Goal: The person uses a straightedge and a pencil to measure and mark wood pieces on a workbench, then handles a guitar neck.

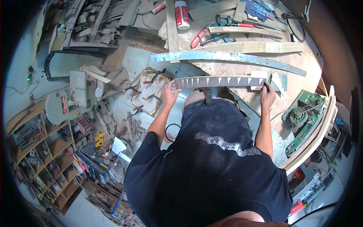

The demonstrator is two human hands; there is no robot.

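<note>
A dark guitar fretboard (219,81) with pale wedge-shaped inlays spans the space before my body, its right part over the workbench edge. My left hand (170,94) is closed on its left end, thumb along the lower edge. At the other end, my right hand (268,97) has its fingers curled on the corner. A thin dark stick (270,78) rises by those fingers; whether I hold it I cannot tell. Behind the board lie a white sheet (258,73) and a greenish triangular piece (282,80). Farther back rests a long, worn light-blue bar (227,57).
The workbench (242,96) carries wood strips (245,47), red-handled clamps (199,38) and a red-and-white bottle (182,16). A green machine (304,117) stands at right. On the left are a clamped guitar body (153,94), a band saw (56,106) and cubby shelves (47,160).
</note>
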